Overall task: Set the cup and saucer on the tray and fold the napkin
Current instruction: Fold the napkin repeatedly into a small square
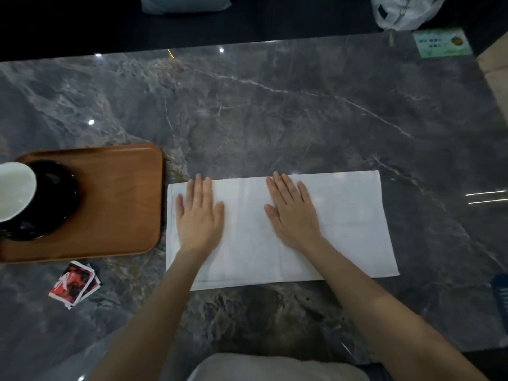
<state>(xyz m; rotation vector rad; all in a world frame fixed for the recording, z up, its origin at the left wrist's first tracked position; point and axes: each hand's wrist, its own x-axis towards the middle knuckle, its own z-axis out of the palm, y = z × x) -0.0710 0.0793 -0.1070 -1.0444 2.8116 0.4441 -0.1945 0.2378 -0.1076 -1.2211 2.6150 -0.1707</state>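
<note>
Head cam is showing the napkin (280, 229) lying just right of the tray (115, 204), where the cup (13, 192) and saucer (46, 200) are already sitting. Best bet for this fold: keep smoothing outward so the edges are lining up. Left hand (199, 215) and right hand (292, 213) are pressing flat on it, fingers spread, gripping nothing.

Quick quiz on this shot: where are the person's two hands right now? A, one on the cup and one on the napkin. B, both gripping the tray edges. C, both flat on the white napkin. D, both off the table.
C: the left hand and right hand both lie palm down, fingers spread, on the napkin beside the tray.
</note>
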